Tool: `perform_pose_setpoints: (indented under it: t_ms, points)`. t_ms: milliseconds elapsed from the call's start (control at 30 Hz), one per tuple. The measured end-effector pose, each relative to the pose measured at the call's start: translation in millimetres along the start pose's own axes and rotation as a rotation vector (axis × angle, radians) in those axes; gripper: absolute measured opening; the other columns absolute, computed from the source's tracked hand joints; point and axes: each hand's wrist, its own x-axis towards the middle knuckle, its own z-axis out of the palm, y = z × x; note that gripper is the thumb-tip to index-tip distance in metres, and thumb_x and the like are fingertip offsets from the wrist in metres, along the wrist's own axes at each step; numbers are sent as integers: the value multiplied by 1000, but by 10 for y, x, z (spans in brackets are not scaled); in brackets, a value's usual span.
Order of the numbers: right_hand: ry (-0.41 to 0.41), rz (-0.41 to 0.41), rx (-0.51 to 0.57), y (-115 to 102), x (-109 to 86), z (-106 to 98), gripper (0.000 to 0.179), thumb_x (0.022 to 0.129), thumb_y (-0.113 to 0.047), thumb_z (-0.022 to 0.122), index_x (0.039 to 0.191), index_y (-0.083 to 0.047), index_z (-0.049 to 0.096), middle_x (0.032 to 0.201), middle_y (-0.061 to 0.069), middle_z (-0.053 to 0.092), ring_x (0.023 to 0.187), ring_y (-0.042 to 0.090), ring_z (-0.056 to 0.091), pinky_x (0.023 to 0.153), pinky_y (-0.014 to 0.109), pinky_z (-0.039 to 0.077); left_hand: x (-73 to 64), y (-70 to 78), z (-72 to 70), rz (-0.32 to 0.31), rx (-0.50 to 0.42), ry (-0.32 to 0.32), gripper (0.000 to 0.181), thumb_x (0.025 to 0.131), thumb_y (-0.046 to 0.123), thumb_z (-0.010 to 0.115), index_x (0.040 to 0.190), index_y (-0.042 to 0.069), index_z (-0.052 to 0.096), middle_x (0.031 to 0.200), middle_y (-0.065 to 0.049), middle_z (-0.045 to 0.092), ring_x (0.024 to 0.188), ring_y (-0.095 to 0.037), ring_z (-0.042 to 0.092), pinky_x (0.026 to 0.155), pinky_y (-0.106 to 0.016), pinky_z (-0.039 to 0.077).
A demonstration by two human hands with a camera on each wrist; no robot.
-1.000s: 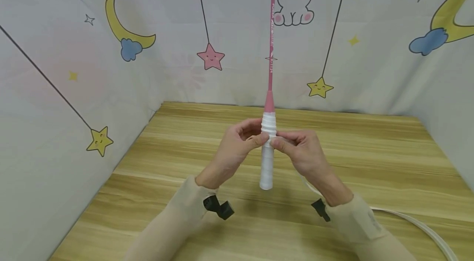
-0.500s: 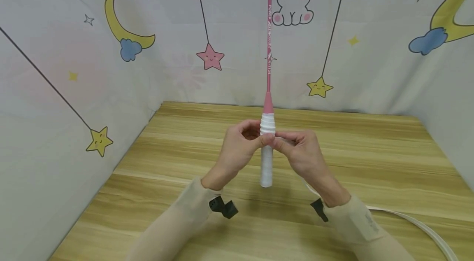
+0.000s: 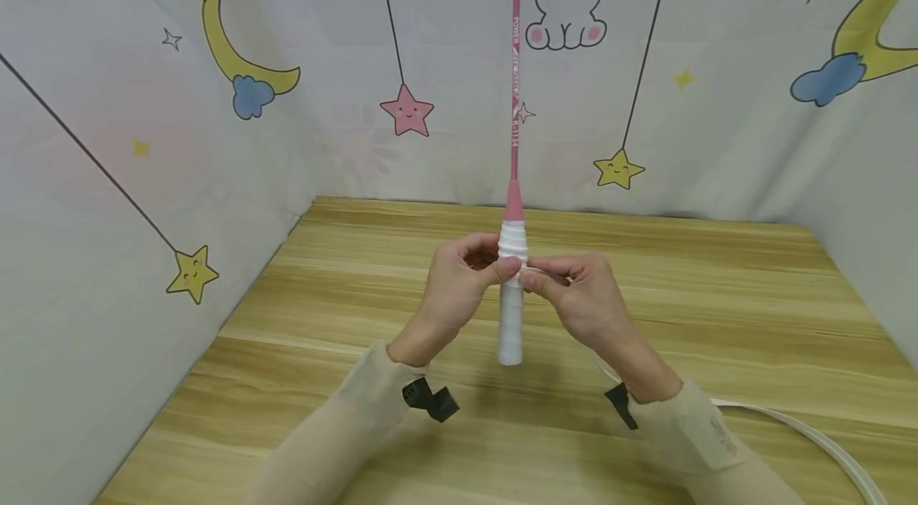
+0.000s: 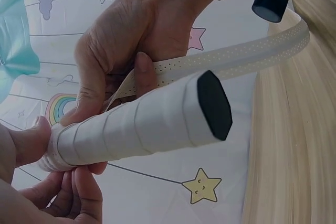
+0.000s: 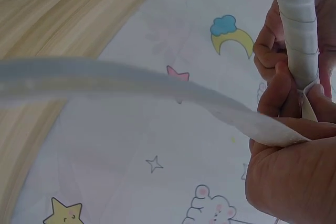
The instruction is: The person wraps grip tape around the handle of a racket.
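A pink badminton racket (image 3: 515, 75) stands upright above the table, head up and partly cut off by the top of the head view. Its white handle (image 4: 131, 121) is wrapped in overlapping turns and ends in a dark butt cap (image 4: 215, 106). My left hand (image 3: 453, 286) holds the handle's upper part, thumb in front and fingers behind. Just to its right, my right hand (image 3: 586, 296) pinches white perforated grip tape (image 4: 236, 59) right at the handle. From there the tape's loose length (image 5: 184, 88) trails away past the right wrist. The fingers partly hide where tape meets handle.
Below the hands lies a wood-grain table (image 3: 681, 314). Pale cloth walls (image 3: 344, 43) printed with stars and moons rise behind and at both sides. Each wrist bears a small black camera (image 3: 430, 400). More tape (image 3: 803, 429) curves along the right of the table.
The racket has drifted left, its head most, and turned slightly so the shaft lettering shows more. My left thumb went across toward the right thumb and came back. The right hand stays at the handle.
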Motion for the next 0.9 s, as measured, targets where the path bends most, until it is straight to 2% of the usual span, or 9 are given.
perform_pose_setpoints:
  t_ms: [67,233,333,467,600,767,900]
  points:
    - [-6,-8,-28,-14,0,-3,21,103,-1,72,121,8,79,119,25,80,104,4,77,91,18,61,1,-5,-12,-4,-6,-4,31,101,3,76,130,-8,73,117,-27,75,94,-13,67,85,-24,59]
    - [-19,-28,-80,-42,2,-11,21,104,-3,71,121,6,80,120,23,80,109,29,81,92,27,65,-4,-12,-39,-7,-13,-21,29,103,4,74,129,-8,73,116,-26,75,93,-13,67,86,-25,60]
    - [-23,-26,-89,-50,1,-17,21,104,-3,72,121,6,80,120,23,80,110,34,81,93,34,66,-9,-10,-49,0,-17,-31,28,103,3,73,128,-9,74,115,-26,74,93,-13,66,85,-24,59]
    - [-23,-16,-91,-70,-3,-26,21,103,-2,72,120,5,80,120,22,80,111,34,80,95,38,66,-9,-11,-63,7,-31,-45,27,103,1,72,128,-10,73,113,-26,74,92,-11,66,85,-25,59]
    - [-12,6,-95,-99,-7,-43,19,102,-4,75,118,3,82,119,20,81,111,32,81,94,33,66,-1,-16,-81,-5,-44,-66,29,104,1,70,130,-11,71,115,-25,74,94,-10,66,87,-26,59]
    - [-7,68,-64,-117,3,-70,18,100,-6,78,116,1,83,116,19,82,102,21,82,90,23,62,-1,-5,-98,-17,-60,-99,30,105,0,68,133,-11,70,117,-28,74,94,-8,67,89,-27,58]
    - [-15,123,-27,-105,16,-86,18,99,-6,79,115,1,84,116,18,83,97,11,79,92,26,62,-9,13,-108,-21,-73,-118,31,106,1,67,134,-11,70,119,-28,74,96,-8,67,90,-27,58]
